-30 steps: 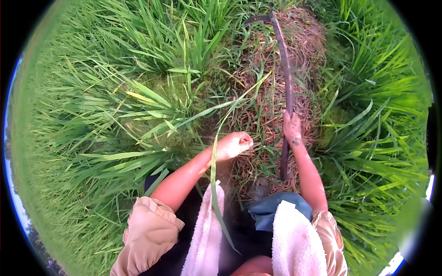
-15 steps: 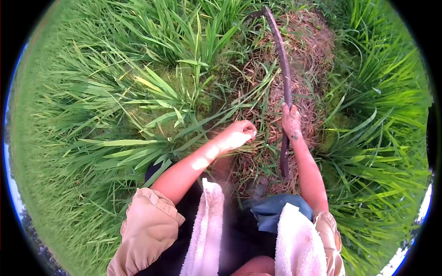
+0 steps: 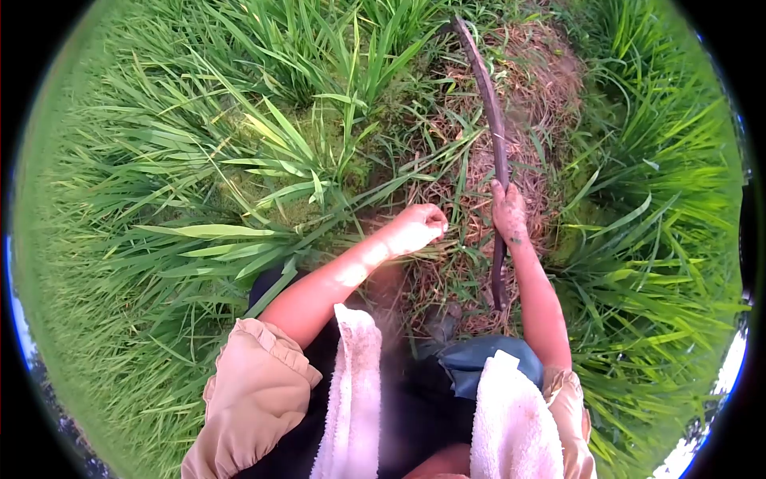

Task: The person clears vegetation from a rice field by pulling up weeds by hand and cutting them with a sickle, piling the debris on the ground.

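Note:
My right hand (image 3: 509, 211) is closed round a long, dark, curved wooden stick (image 3: 492, 120). Its lower end comes out below my fist, and its far end reaches up over the grassy strip, where a dark part among the blades is hard to make out. My left hand (image 3: 420, 228) is closed, fingers curled in, to the left of the stick and apart from it. Long green grass blades (image 3: 231, 249) and pale stalks (image 3: 431, 254) lie around and under my left wrist. Whatever that hand grips, if anything, is hidden.
A raised strip of dry straw (image 3: 536, 96) runs away from me between tall green plants (image 3: 152, 160) on the left and more tall plants (image 3: 662, 207) on the right. A white towel (image 3: 355, 391) hangs from my neck, near blue cloth (image 3: 491, 359).
The stick's far end has dropped slightly, and the hooked dark part there shows less. My right hand has shifted a little to the right. My left hand stays almost in place.

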The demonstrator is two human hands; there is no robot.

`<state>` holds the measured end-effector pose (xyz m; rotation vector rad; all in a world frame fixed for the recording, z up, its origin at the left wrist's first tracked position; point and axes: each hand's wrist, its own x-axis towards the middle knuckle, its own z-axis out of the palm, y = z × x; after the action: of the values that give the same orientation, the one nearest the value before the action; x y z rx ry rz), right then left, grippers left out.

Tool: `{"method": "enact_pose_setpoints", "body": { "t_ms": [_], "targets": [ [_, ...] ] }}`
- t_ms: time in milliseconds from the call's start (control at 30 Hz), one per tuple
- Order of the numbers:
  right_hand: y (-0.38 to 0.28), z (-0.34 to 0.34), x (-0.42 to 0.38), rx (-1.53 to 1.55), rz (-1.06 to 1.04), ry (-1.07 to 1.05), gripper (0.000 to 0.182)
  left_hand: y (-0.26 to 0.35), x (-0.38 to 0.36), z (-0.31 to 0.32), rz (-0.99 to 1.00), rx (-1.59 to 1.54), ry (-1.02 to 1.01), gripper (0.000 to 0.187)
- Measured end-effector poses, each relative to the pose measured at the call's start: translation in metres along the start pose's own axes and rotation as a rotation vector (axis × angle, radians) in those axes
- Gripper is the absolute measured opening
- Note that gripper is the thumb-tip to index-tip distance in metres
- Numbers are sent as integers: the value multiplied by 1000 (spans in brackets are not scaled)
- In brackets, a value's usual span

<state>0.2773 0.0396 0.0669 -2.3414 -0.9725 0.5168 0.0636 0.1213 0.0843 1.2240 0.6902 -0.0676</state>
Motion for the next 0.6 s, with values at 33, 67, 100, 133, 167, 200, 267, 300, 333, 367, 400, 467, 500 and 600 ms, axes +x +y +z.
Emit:
{"method": "enact_pose_setpoints", "body": {
  "t_ms": [33, 67, 100, 133, 167, 200, 267, 300, 333, 367, 400, 467, 500, 600],
  "targets": [
    [9, 12, 17, -26, 74, -44, 36, 2, 1, 0, -38, -3, 7, 13],
    [25, 25, 28, -52, 144, -91, 36, -7, 7, -3, 12, 13, 7, 13],
    [44, 21, 11, -205, 55, -116, 35, -6, 2, -3, 9, -27, 32, 13],
    [60, 14, -20, -352, -34, -135, 34, -3, -3, -8, 6, -60, 57, 12],
    [55, -5, -53, -205, 31, -155, 32, 2, -5, -13, 16, -6, 63, 12],
    [46, -23, -77, -63, 84, -192, 30, 4, -9, -19, 22, 35, 85, 12],
    [74, -38, -102, 101, 271, -231, 28, -2, -13, -20, 109, 94, 147, 13],
    [79, -40, -102, 102, 278, -220, 28, -2, -12, -17, 70, 7, 123, 13],
    [60, -43, -92, 111, 275, -205, 29, 5, -14, -17, 37, -70, 107, 13],
    [48, -41, -80, 122, 276, -196, 29, 6, -12, -15, 7, -60, 85, 13],
    [47, -27, -61, 133, 252, -168, 33, 6, -9, -12, -26, -48, 63, 14],
    [1, -16, -27, 192, 264, -165, 38, -8, -2, -8, 25, 29, 51, 15],
    [14, 5, -1, 125, 213, -147, 40, -7, -1, -7, 16, 53, 40, 15],
    [42, 27, 10, -222, 63, -152, 39, -10, 2, -9, 27, 41, 67, 14]
  ]
}}
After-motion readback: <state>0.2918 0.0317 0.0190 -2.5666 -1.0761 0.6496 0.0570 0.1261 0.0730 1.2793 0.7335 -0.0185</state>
